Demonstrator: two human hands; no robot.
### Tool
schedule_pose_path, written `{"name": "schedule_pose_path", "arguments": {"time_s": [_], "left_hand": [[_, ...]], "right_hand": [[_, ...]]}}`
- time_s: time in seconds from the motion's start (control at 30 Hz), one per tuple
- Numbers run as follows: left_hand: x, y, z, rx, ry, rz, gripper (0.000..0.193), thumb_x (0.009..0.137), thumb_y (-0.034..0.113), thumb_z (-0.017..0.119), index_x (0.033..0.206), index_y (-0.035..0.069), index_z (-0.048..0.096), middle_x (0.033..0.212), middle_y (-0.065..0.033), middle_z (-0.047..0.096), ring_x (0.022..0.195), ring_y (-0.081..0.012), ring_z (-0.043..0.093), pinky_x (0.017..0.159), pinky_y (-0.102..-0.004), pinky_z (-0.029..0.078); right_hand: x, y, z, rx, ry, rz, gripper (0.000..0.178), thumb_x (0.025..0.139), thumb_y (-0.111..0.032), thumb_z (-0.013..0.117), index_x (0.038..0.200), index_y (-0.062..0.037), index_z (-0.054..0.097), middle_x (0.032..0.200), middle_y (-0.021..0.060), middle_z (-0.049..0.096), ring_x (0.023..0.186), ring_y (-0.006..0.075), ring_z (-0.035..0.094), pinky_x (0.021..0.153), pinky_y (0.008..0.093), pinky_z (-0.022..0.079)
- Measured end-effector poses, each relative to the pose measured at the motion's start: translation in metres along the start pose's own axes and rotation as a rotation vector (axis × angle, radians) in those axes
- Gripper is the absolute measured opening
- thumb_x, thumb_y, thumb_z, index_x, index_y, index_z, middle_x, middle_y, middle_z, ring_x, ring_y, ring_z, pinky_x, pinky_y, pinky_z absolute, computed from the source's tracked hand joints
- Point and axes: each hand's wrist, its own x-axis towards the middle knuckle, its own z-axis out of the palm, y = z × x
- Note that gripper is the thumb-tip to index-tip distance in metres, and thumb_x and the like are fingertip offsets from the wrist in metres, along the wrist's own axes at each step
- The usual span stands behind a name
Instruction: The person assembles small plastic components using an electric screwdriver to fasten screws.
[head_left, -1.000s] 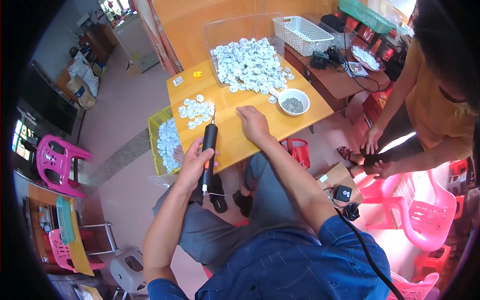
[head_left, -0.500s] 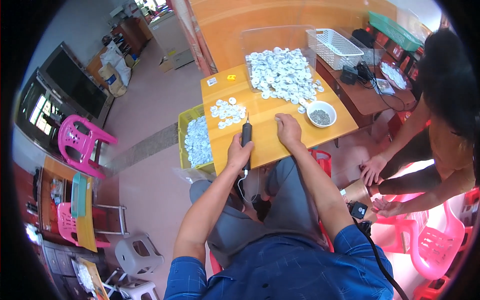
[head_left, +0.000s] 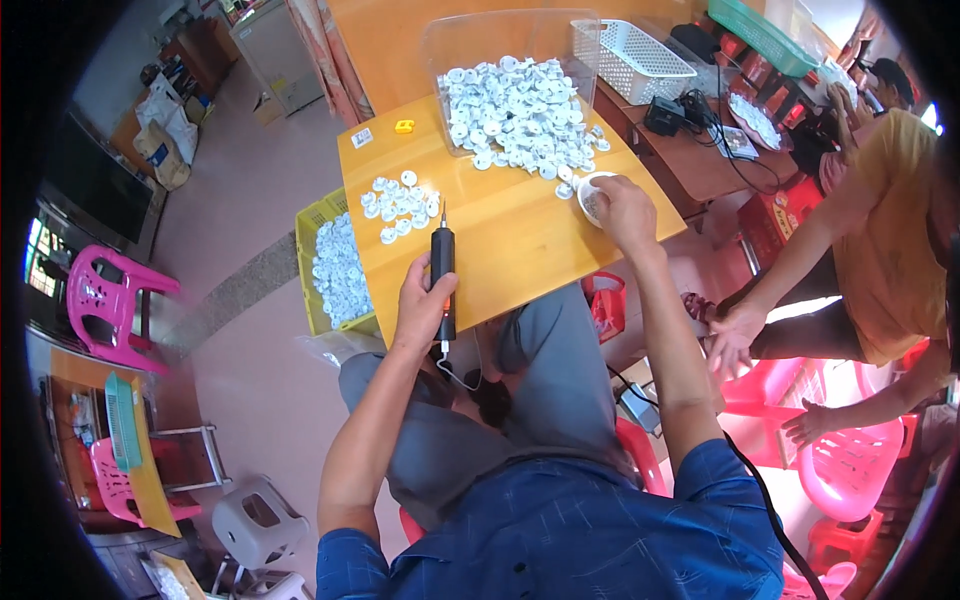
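Observation:
My left hand [head_left: 425, 305] is wrapped round a black electric screwdriver [head_left: 443, 265], its bit pointing away from me over the near part of the wooden table [head_left: 510, 255]. A white cable runs from its lower end. At the table's right side my right hand [head_left: 630, 218] is at a white bowl [head_left: 586, 187] of small grey metal pieces, its fingers curled down into it; the fingertips are partly hidden. Left of the screwdriver lies a loose group of small white round plastic parts [head_left: 400, 205]. A larger heap of such parts [head_left: 520, 110] spills from a clear plastic bin [head_left: 510, 25].
A yellow crate [head_left: 305, 265] of white parts stands against the table's left side. A small yellow block [head_left: 404, 126] lies at the far left corner. Beyond the right edge, a brown table [head_left: 690, 150] bears a white basket [head_left: 640, 62] and cables. A co-worker's hands [head_left: 738, 335] are close by on the right.
My right hand has moved from the table's front edge rightward to the bowl. The left hand still holds the screwdriver. The view has shifted, and the co-worker's hands have moved apart.

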Motion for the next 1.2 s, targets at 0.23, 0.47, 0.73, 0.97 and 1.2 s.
{"name": "schedule_pose_path", "arguments": {"time_s": [0.23,0.47,0.73,0.97,1.2], "left_hand": [[-0.036,0.003,-0.006,0.031,-0.080,0.042,0.054,0.093,0.009,0.062,0.142,0.002,0.042,0.095,-0.0022,0.063,0.078,-0.0054,0.054,0.066,-0.0197,0.043],[-0.063,0.025,-0.012,-0.084,-0.077,0.041,0.055,0.093,0.007,0.061,0.145,0.005,0.041,0.106,-0.0048,0.065,0.085,-0.0065,0.057,0.072,-0.0202,0.046],[-0.090,0.045,-0.031,-0.064,-0.136,0.009,0.056,0.094,0.010,0.061,0.146,0.006,0.040,0.111,-0.0065,0.065,0.081,-0.0044,0.056,0.068,-0.0188,0.047],[-0.089,0.056,-0.051,-0.024,-0.236,0.047,0.065,0.091,0.014,0.066,0.148,0.004,0.036,0.115,-0.0096,0.063,0.090,-0.0091,0.058,0.078,-0.0229,0.048],[-0.056,0.049,-0.073,-0.036,-0.354,0.004,0.064,0.092,0.014,0.064,0.148,0.003,0.035,0.121,-0.0109,0.059,0.109,-0.0163,0.057,0.093,-0.0296,0.047]], "right_hand": [[-0.011,0.038,0.000,0.198,0.212,0.179,0.033,0.084,-0.015,0.066,0.116,-0.0063,0.067,0.108,0.0165,0.068,0.095,0.0287,0.067,0.087,0.0389,0.052],[-0.071,0.099,0.010,0.512,0.398,0.468,0.028,0.095,-0.017,0.061,0.117,-0.0016,0.064,0.097,0.0047,0.068,0.087,0.0139,0.064,0.080,0.0270,0.052],[-0.155,0.027,-0.007,0.831,0.008,0.445,0.014,0.100,-0.014,0.056,0.100,-0.0022,0.065,0.078,-0.0016,0.062,0.068,0.0044,0.055,0.059,0.0203,0.043],[-0.264,0.065,0.007,-0.110,-0.992,0.252,0.032,0.090,-0.024,0.054,0.109,-0.0025,0.067,0.100,0.0239,0.070,0.087,0.0398,0.069,0.080,0.0464,0.055],[-0.317,0.111,0.013,-0.210,-1.318,0.351,0.030,0.091,-0.014,0.055,0.118,-0.0026,0.063,0.103,0.0212,0.070,0.089,0.0358,0.070,0.080,0.0413,0.055]]}}
